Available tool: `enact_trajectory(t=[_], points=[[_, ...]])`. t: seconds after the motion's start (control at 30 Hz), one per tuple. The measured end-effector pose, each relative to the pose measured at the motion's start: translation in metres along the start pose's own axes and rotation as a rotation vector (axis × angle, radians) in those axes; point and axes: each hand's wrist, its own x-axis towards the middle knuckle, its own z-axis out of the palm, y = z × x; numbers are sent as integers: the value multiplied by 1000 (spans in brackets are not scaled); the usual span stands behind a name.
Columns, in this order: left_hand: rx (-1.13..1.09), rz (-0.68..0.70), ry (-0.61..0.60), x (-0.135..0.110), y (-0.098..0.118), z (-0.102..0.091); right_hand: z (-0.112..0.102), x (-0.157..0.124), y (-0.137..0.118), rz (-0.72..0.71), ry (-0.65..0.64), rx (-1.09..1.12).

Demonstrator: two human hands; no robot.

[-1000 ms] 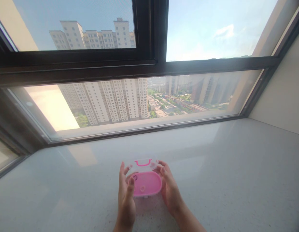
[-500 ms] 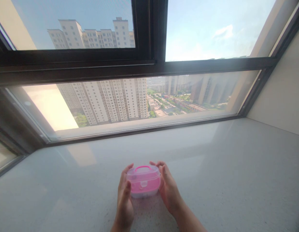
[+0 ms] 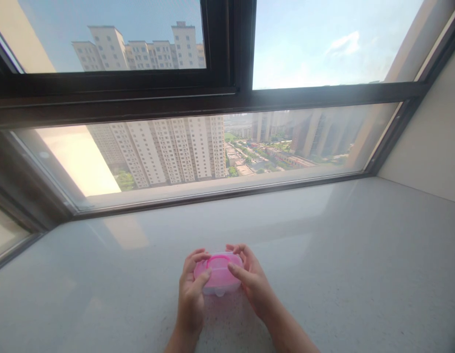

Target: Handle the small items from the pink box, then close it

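A small pink plastic box [image 3: 217,277] with a clear lid and a pink handle sits on the pale stone windowsill [image 3: 323,255]. Its lid is down. My left hand [image 3: 191,299] grips the box's left side, fingers curled over the lid and thumb on the front. My right hand [image 3: 252,282] grips the right side the same way, with its thumb lying across the lid's front edge. Whatever is inside the box is hidden.
A dark-framed window [image 3: 227,93] runs along the back of the sill, with high-rise blocks outside. A pale wall [image 3: 429,142] closes the sill on the right. A second pane [image 3: 7,235] angles in at the left.
The box's clear lid stood raised a second ago; it has come down onto the pink base. Both hands have closed in over the lid and front.
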Motion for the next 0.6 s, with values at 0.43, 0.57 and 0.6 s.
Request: enact_trajectory(t=[0.43,0.57,0.6], points=[[95,-6,-86,0,6,1,-6,0,-7,-160,-198,-507],[94,-24,-77,1,6,2,-8,-3,-2,-245,-179,-685],[86,-25,-74,0,6,2,-8,-3,0,-252,-165,-716]])
